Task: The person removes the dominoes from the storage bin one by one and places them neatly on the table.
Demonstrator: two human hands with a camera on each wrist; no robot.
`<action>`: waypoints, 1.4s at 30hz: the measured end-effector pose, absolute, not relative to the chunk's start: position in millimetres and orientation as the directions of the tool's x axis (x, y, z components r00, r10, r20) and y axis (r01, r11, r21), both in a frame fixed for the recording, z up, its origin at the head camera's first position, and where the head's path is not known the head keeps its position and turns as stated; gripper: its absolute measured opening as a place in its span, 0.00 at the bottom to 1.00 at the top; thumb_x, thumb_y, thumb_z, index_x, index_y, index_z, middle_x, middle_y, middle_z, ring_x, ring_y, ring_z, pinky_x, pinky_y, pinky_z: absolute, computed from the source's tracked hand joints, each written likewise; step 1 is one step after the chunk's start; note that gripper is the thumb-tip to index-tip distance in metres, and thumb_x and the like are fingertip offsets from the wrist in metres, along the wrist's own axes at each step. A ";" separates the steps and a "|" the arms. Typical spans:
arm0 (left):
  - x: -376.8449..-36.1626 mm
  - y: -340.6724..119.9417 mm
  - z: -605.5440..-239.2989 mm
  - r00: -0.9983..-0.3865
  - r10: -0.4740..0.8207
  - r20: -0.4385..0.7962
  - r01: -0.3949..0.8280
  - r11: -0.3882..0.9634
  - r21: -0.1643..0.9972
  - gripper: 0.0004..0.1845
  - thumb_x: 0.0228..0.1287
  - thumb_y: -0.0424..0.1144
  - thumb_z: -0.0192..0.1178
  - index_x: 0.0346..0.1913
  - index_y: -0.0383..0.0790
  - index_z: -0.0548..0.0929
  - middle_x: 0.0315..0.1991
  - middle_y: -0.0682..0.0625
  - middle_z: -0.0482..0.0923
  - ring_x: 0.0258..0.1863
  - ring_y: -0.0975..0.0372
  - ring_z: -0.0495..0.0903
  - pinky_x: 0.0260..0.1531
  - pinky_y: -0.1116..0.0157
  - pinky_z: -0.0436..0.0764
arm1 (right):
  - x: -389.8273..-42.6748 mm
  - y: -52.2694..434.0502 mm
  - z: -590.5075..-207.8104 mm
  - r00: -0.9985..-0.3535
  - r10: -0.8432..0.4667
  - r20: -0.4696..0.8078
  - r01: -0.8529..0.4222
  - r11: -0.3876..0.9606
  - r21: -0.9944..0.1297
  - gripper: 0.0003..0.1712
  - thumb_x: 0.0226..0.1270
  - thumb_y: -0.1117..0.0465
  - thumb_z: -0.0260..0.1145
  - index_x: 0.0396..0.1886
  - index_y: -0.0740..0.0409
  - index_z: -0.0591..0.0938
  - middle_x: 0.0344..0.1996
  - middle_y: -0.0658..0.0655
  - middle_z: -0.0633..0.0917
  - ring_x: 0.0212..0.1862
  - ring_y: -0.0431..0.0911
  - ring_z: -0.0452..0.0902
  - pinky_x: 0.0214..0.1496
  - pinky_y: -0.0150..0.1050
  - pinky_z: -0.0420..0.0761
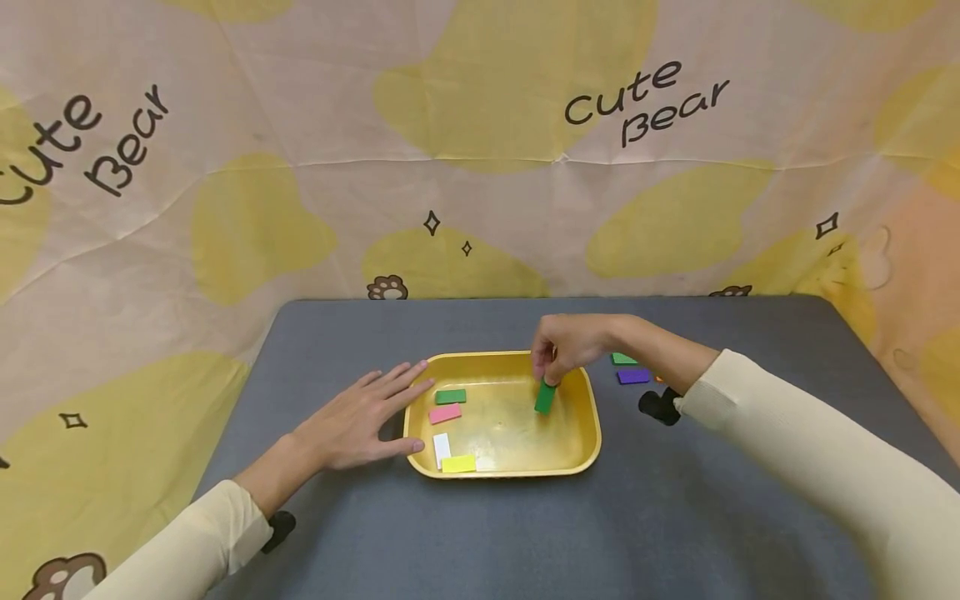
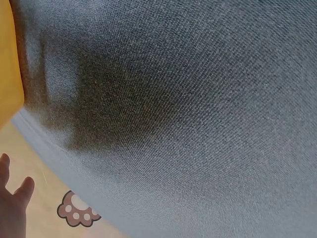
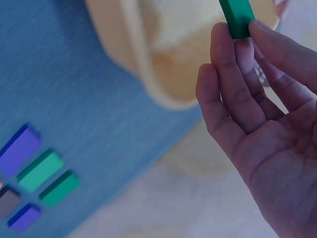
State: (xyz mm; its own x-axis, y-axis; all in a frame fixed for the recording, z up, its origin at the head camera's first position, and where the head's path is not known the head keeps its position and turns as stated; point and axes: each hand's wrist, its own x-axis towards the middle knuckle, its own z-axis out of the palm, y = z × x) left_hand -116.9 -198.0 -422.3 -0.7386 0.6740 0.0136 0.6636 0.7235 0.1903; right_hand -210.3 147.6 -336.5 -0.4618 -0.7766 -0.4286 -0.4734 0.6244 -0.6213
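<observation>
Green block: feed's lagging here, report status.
Right hand pinches green block above yellow tray. Left hand flat, touching the tray's rim. Nothing in the way.

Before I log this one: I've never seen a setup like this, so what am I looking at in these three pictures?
No machine here: a person works with bare hands, wearing three cameras. The wide picture comes from the head, looking down at a grey table. The other two come from the wrists.

On the table sits a yellow tray holding green, pink, white and yellow blocks. More blocks, purple and green among them, lie on the table beside it.

The left hand lies flat with straight fingers against the tray's edge. The right hand pinches a green block over the tray; its wrist camera shows the fingertips on it.
</observation>
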 end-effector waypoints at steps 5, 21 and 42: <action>-116.4 -198.1 -421.1 -0.733 0.680 0.023 0.672 0.719 0.179 0.47 0.65 0.72 0.51 0.79 0.49 0.57 0.80 0.54 0.47 0.77 0.53 0.53 0.70 0.42 0.58 | -213.7 169.4 -332.3 -0.512 -0.744 -0.430 -0.430 0.655 -0.622 0.04 0.62 0.72 0.68 0.32 0.61 0.87 0.27 0.51 0.85 0.33 0.42 0.76 0.39 0.35 0.78; -115.8 -198.1 -419.8 -0.737 0.676 0.014 0.668 0.725 0.170 0.47 0.65 0.72 0.50 0.79 0.50 0.57 0.80 0.54 0.47 0.77 0.53 0.53 0.70 0.43 0.58 | -212.6 235.3 -331.2 -0.638 -0.682 -0.356 -0.327 0.659 -0.677 0.03 0.64 0.70 0.67 0.36 0.63 0.85 0.32 0.54 0.84 0.35 0.46 0.77 0.42 0.37 0.81; -116.1 -197.0 -421.4 -0.744 0.668 -0.001 0.656 0.731 0.188 0.47 0.64 0.72 0.50 0.79 0.50 0.57 0.80 0.54 0.47 0.77 0.54 0.52 0.70 0.42 0.58 | -188.4 310.4 -389.7 -0.760 -0.594 -0.266 -0.212 0.612 -0.762 0.07 0.66 0.69 0.67 0.41 0.70 0.85 0.30 0.58 0.86 0.31 0.42 0.79 0.35 0.34 0.81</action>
